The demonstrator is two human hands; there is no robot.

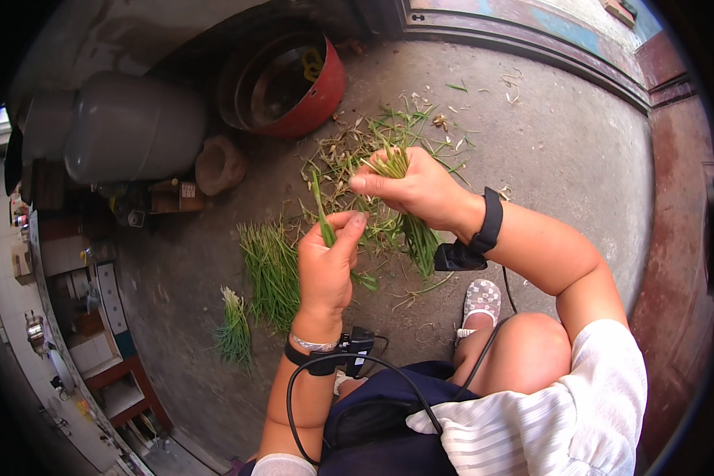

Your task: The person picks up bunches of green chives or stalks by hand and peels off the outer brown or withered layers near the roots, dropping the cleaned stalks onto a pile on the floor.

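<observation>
My right hand (413, 187) is closed around a bundle of garlic-chive-like greens (419, 238). Pale stem ends of this bundle stick out above the thumb, and its green leaves hang below the fist. To the left and a little lower, my left hand (327, 262) pinches a single green stalk (317, 193) between thumb and fingers. Beneath both hands, a loose heap of trimmed leaves and dry peelings (345, 154) covers part of the concrete floor. A large pile of similar greens (268, 268) lies left of my left hand, with a smaller bunch with whitish ends (234, 327) beside it.
A red round metal tub (327, 89) stands beyond the heap. Near it are a stone mortar-like bowl (219, 166) and a large grey container (137, 125). Shelving (113, 381) lines the left side; a reddish door (681, 238) is at right. Black cables (387, 363) run from my wrists.
</observation>
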